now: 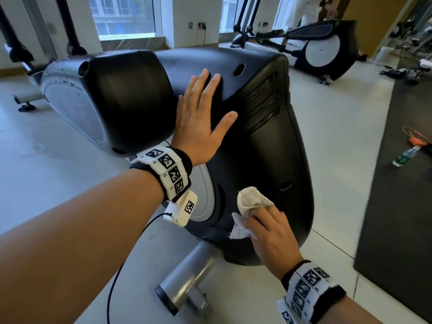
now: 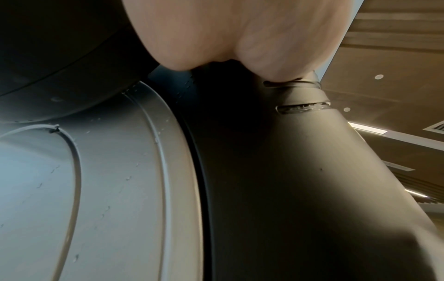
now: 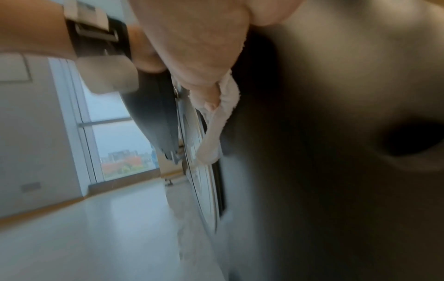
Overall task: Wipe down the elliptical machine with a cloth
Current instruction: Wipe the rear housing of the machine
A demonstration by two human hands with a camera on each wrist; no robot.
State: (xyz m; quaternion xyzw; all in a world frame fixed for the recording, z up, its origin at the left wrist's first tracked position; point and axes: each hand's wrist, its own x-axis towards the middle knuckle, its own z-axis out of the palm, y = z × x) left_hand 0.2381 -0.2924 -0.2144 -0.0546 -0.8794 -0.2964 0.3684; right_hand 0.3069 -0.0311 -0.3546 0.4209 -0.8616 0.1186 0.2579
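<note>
While left hand [image 1: 199, 120] lies flat, fingers spread, on black housing [image 1: 268, 141] of elliptical machine, right hand [image 1: 272, 237] presses bunched white cloth [image 1: 251, 199] against lower housing; thumb pinches fold. Cloth soft, light, limp: keep wadded under palm. Housing rigid, smooth, likely slick; machine heavy, brace up top.

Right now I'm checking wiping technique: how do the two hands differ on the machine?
The left hand lies flat and bare, fingers spread, high on the black housing; the right hand sits low on it, gripping the white cloth against the surface. Both touch the housing and wear marker wristbands.
</note>
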